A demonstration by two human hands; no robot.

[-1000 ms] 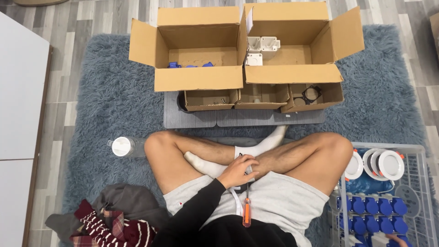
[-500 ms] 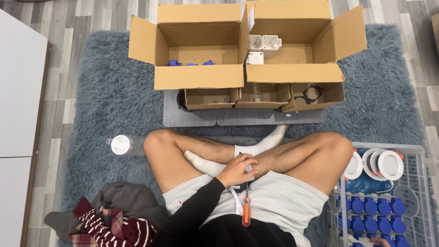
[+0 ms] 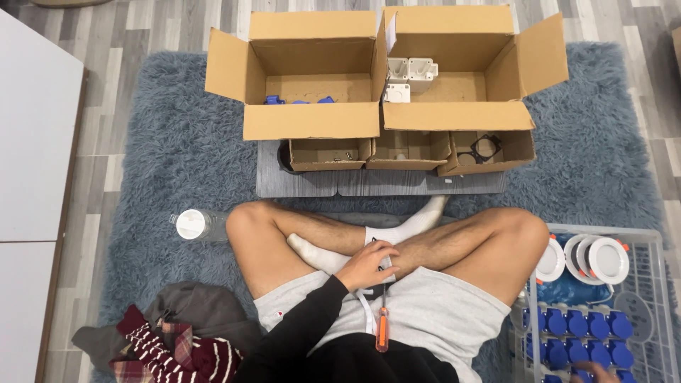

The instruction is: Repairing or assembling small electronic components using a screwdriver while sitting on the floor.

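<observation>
L hand [image 3: 369,264] is rested on the crossed ankle, fingers curled over a small grey part [image 3: 386,261], kept in the lap. Orange-handled screwdriver [image 3: 382,328] is laid just below it, w/in reach. R hand [image 3: 594,372] barely seen at basket [image 3: 660,284]; grip can't be told.

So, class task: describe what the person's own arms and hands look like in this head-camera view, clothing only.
One arm shows, in a long black sleeve that reaches the wrist. Its hand is bare: no glove, and no ring or watch that can be made out. At the bottom right edge, part of the other hand shows, too cropped to describe.
</observation>
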